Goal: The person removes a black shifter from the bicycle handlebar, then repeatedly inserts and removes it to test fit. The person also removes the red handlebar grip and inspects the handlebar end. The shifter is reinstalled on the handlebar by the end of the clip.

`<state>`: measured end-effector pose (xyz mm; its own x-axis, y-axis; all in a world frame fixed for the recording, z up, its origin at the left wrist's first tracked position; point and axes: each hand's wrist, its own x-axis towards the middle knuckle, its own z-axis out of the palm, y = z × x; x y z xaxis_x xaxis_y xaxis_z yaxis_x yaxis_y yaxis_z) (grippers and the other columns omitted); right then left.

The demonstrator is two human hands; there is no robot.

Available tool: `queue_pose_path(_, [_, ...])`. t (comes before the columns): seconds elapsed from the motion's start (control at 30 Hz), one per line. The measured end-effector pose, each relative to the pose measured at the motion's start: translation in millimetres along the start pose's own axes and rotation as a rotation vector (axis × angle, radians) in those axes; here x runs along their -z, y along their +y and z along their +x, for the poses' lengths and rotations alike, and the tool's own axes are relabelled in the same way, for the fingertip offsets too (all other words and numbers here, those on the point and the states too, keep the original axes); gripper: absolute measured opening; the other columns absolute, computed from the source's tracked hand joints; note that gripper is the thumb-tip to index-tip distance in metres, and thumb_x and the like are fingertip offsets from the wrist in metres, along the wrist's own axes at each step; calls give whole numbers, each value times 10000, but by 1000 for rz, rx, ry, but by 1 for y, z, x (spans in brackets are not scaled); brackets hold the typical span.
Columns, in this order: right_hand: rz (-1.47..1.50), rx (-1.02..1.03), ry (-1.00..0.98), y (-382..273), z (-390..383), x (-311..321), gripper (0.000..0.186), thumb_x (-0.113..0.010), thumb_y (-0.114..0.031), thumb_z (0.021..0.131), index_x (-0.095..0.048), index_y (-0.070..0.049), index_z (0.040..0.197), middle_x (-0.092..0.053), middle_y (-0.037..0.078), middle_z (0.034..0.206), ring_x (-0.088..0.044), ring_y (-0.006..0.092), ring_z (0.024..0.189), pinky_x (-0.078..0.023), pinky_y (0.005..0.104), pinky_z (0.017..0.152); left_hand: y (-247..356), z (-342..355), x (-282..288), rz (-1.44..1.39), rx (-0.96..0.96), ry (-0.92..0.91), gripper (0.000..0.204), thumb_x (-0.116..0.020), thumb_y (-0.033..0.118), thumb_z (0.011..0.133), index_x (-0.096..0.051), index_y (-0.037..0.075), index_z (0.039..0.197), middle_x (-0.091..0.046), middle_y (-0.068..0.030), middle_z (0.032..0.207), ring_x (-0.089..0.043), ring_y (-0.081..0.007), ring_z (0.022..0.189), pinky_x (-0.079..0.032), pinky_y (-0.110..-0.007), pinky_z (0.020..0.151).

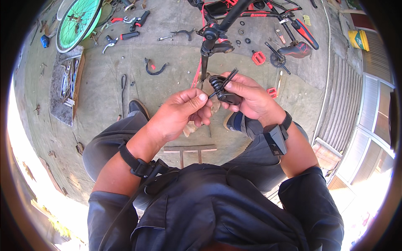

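Observation:
In my right hand (251, 94) is a black hex-key tool (226, 94) with several thin arms, held by thumb and fingers. The thumb and forefinger of my left hand (188, 108) pinch the end of one thin arm of it. Just beyond stands a black bicycle frame (215, 35) with red cables (197, 73) hanging beside its lower tube. A pale crumpled cloth or glove (190, 129) lies partly hidden under my hands.
Around me lie a green-rimmed wheel (77, 21), a tray of wrenches (67, 88), red pedals (258, 57), a black saddle (295, 49), a crank (277, 60) and several small parts. A yellow bucket (358, 40) sits at the right wall (372, 117).

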<state>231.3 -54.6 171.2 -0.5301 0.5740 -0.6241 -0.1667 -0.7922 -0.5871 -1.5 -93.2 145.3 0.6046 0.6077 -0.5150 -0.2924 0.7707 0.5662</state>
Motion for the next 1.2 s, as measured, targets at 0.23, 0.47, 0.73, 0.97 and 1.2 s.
queue_pose_path(0.23, [-582, 192, 90, -12, 1, 12, 323, -739, -271, 926, -649, -38, 1131, -656, -1, 948, -569, 72, 742, -452, 223, 643, 17, -3, 8, 132, 6, 101, 301, -550, 330, 1042, -667, 56, 1001, -691, -43, 810, -659, -140, 718, -474, -271, 629])
queue_pose_path(0.47, [-1136, 550, 187, -12, 2, 12, 332, -798, -207, 846, -657, -25, 1086, -609, 53, 955, -601, 183, 896, -491, 322, 795, 21, -6, 8, 165, -65, 63, 328, -555, 335, 1038, -657, 27, 1082, -704, -75, 885, -676, -155, 773, -494, -277, 664])
queue_pose_path(0.73, [-1217, 536, 199, 7, 6, -5, 295, -791, -162, 825, -665, -52, 1069, -623, 101, 975, -623, 262, 915, -500, 361, 809, 5, 1, -1, 243, -114, 5, 180, -660, 192, 999, -610, 21, 973, -670, -31, 838, -598, -58, 727, -496, -232, 608])
queue_pose_path(0.97, [-799, 257, 162, 15, 10, -1, 347, -740, -213, 917, -626, -5, 1171, -653, 63, 1094, -615, 148, 1029, -521, 334, 854, 0, 1, -5, 521, -216, 193, 411, -871, 303, 808, -553, 53, 880, -558, 26, 689, -498, -43, 619, -426, -232, 532])
queue_pose_path(1.2, [-221, 139, 55, 18, 8, -10, 512, -733, -386, 936, -579, 23, 1203, -629, 55, 1045, -598, 98, 956, -503, 268, 824, 2, -1, -15, 989, -377, 466, 505, -922, 376, 700, -548, 50, 789, -530, -22, 609, -507, -115, 529, -440, -292, 493])
